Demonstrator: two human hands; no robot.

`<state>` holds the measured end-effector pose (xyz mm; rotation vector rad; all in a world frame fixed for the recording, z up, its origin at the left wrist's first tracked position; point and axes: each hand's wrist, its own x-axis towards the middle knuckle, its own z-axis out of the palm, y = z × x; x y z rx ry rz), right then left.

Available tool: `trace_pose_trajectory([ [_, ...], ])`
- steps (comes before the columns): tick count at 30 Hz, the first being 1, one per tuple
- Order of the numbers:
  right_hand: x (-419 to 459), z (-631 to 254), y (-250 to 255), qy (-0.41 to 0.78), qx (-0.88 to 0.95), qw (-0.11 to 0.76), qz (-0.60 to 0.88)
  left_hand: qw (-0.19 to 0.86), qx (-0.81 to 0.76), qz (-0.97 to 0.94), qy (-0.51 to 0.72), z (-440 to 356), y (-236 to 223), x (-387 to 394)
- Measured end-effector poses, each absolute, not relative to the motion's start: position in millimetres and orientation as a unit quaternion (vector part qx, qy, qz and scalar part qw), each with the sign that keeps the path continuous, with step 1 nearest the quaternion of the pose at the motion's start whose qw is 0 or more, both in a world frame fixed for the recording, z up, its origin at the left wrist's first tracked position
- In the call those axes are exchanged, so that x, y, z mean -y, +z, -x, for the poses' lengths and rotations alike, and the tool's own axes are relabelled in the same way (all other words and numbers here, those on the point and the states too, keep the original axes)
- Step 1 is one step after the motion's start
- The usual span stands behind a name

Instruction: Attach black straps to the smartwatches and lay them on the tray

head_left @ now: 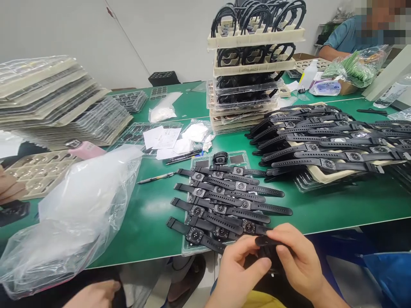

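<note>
Lower centre: forward reach of the left hand [239, 273] and right hand [298, 261], closed around a black watch [269, 250], is blocked by rows of strapped watches [218, 205]. Leftward passage is limited by a crumpled plastic bag [80, 214]. A strip of green work mat [154, 231] is exposed between bag and rows, with a pen [156, 178] lying across its upper end. Right side is obstructed by a loaded watch tray [316, 175]; upper centre is walled off by a stacked tray tower [244, 64].

1. Left hand [240, 270]: raised, fingers curled inward, thumb reaching across toward the other hand.
2. Right hand [298, 261]: just beside it, fingers arched over the top, thumb tucked low (the palms face each other, both hands closed in a grip).
</note>
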<state>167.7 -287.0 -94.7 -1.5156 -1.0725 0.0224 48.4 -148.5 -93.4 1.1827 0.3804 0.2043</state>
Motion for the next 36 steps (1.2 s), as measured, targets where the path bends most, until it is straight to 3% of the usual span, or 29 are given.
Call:
trace_pose_trajectory([
  [10, 284, -167, -96, 0.016, 0.454, 0.6, 0.659, 0.703, -0.183, -0.683, 0.077, -52, -86, 149],
  [16, 281, -166, -96, 0.019, 0.434, 0.611, 0.662, 0.805, -0.231, -0.534, 0.119, -49, -94, 159],
  [24, 281, -163, -100, 0.056, 0.435, 0.616, 0.654, 0.795, -0.21, -0.559, 0.105, -48, -102, 157],
  [36, 289, -158, -98, 0.014, 0.394, 0.63, 0.669, 0.809, -0.205, -0.536, 0.124, -45, -98, 161],
])
